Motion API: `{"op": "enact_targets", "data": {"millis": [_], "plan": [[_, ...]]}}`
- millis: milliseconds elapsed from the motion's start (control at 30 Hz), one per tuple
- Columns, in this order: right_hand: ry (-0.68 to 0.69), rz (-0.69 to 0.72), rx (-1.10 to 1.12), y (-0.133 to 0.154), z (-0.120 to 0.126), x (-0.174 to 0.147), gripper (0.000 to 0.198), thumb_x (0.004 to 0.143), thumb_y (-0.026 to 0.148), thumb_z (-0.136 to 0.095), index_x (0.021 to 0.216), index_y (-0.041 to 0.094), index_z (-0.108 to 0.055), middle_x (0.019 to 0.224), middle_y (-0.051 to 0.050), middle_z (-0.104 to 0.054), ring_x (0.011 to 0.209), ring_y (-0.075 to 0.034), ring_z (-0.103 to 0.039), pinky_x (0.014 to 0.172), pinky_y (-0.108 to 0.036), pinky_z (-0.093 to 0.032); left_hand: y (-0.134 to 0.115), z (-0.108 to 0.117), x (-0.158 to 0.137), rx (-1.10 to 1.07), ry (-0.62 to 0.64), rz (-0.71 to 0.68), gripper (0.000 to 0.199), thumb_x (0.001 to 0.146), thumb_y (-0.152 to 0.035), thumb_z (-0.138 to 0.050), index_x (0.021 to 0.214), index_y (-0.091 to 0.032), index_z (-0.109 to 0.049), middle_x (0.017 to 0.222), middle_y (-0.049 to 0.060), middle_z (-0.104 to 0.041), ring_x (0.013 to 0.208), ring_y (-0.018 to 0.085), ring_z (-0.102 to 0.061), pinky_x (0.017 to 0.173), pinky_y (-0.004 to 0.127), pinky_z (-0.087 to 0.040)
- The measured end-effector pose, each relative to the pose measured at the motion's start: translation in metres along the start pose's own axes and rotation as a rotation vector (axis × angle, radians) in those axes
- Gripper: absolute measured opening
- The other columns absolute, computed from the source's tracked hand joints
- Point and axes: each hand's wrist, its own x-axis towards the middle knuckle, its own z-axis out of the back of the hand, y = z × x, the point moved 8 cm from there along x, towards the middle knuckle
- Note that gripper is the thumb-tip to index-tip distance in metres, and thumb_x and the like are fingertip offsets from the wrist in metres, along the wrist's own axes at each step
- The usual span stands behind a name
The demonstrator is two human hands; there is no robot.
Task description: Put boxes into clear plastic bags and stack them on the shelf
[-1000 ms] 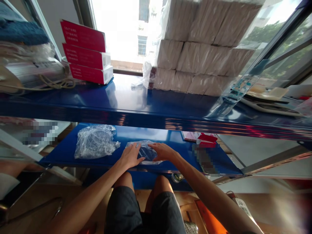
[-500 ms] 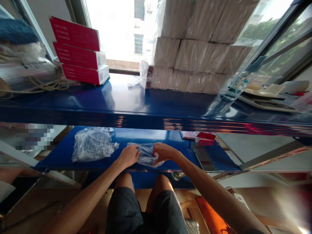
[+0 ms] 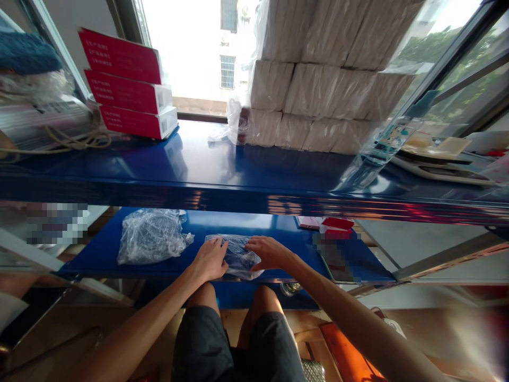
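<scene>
Hands [image 3: 211, 259] on clear bag [image 3: 238, 251], contents unclear

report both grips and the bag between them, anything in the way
Left grip at bag's left end. Right grip at right end. Bag on lower shelf. Larger bag apart, left, not blocking.

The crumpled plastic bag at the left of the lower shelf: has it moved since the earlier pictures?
No. Judged against the lower blue shelf, the crumpled bag lies in the same place; the view itself shifted slightly.
</scene>
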Motion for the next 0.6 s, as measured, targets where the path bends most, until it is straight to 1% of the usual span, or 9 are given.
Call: {"op": "enact_targets", "data": {"millis": [67, 133, 167, 233, 300, 367, 433, 500, 600], "plan": [[0.008, -0.03, -0.005, -0.006, -0.006, 0.002, 0.072, 0.069, 0.058, -0.09, 0.126, 0.018, -0.069, 0.127, -0.017, -0.07, 0.119, -0.036, -0.065, 0.098, -0.041, -0.053, -0.012, 0.001, 0.001, -0.018, -0.046, -0.126, 0.057, 0.082, -0.017, -0.061, 0.139, -0.013, -0.063, 0.149, 0.022, -0.058, 0.144, 0.04, -0.048, 0.115, 0.055, -0.045], [0.038, -0.062, -0.019, -0.013, -0.012, 0.005, 0.089, 0.064, 0.063, -0.091, 0.135, 0.015, -0.065, 0.137, -0.021, -0.065, 0.13, -0.04, -0.06, 0.105, -0.046, -0.05, -0.021, -0.004, 0.0, -0.044, -0.058, -0.24, 0.059, 0.082, -0.014, -0.061, 0.14, -0.02, -0.063, 0.151, 0.017, -0.058, 0.147, 0.038, -0.046, 0.116, 0.055, -0.044], [0.052, -0.076, -0.025, -0.016, -0.014, 0.006, 0.097, 0.062, 0.065, -0.091, 0.139, 0.013, -0.063, 0.142, -0.024, -0.062, 0.134, -0.042, -0.056, 0.108, -0.048, -0.049, -0.022, -0.007, 0.0, -0.053, -0.054, -0.257, 0.061, 0.081, -0.014, -0.062, 0.142, -0.022, -0.062, 0.151, 0.017, -0.057, 0.146, 0.039, -0.046, 0.115, 0.055, -0.045], [0.065, -0.096, -0.034, -0.021, -0.016, 0.01, 0.104, 0.059, 0.064, -0.092, 0.142, 0.01, -0.06, 0.146, -0.026, -0.058, 0.138, -0.044, -0.052, 0.112, -0.05, -0.046, -0.019, -0.015, 0.003, -0.052, -0.054, -0.218, 0.064, 0.08, -0.019, -0.065, 0.144, -0.021, -0.06, 0.152, 0.019, -0.056, 0.143, 0.041, -0.049, 0.111, 0.056, -0.048], [0.07, -0.097, -0.042, -0.024, -0.016, 0.014, 0.097, 0.057, 0.061, -0.094, 0.135, 0.01, -0.065, 0.14, -0.025, -0.063, 0.135, -0.043, -0.056, 0.112, -0.049, -0.047, -0.012, -0.019, 0.007, -0.024, -0.074, -0.12, 0.062, 0.079, -0.023, -0.065, 0.141, -0.014, -0.061, 0.146, 0.024, -0.06, 0.135, 0.043, -0.056, 0.105, 0.055, -0.051], [0.098, -0.089, -0.059, -0.025, -0.014, 0.019, 0.081, 0.057, 0.061, -0.095, 0.118, 0.012, -0.074, 0.125, -0.022, -0.071, 0.125, -0.041, -0.062, 0.108, -0.048, -0.05, -0.006, -0.02, 0.011, 0.014, -0.084, -0.036, 0.054, 0.08, -0.024, -0.063, 0.131, -0.006, -0.066, 0.132, 0.029, -0.066, 0.122, 0.044, -0.064, 0.096, 0.053, -0.055], [0.114, -0.089, -0.077, -0.026, -0.008, 0.023, 0.067, 0.057, 0.06, -0.096, 0.103, 0.015, -0.077, 0.112, -0.019, -0.075, 0.118, -0.04, -0.065, 0.103, -0.047, -0.053, -0.004, -0.017, 0.015, 0.038, -0.085, 0.003, 0.05, 0.08, -0.025, -0.062, 0.124, -0.002, -0.068, 0.122, 0.032, -0.069, 0.114, 0.045, -0.066, 0.091, 0.052, -0.056], [0.071, -0.084, -0.068, -0.026, 0.004, 0.023, 0.059, 0.061, 0.055, -0.097, 0.101, 0.016, -0.077, 0.108, -0.017, -0.076, 0.116, -0.038, -0.066, 0.1, -0.046, -0.054, -0.004, -0.012, 0.018, 0.045, -0.09, -0.003, 0.054, 0.08, -0.025, -0.062, 0.127, 0.0, -0.066, 0.128, 0.033, -0.067, 0.12, 0.046, -0.064, 0.094, 0.052, -0.055], [-0.09, -0.028, 0.004, -0.018, 0.026, 0.015, 0.044, 0.082, 0.046, -0.086, 0.114, 0.018, -0.074, 0.113, -0.014, -0.075, 0.114, -0.032, -0.067, 0.097, -0.041, -0.054, -0.009, -0.001, 0.015, 0.032, -0.141, -0.089, 0.056, 0.083, -0.02, -0.06, 0.136, -0.002, -0.062, 0.143, 0.03, -0.059, 0.135, 0.042, -0.056, 0.107, 0.051, -0.051]]}}
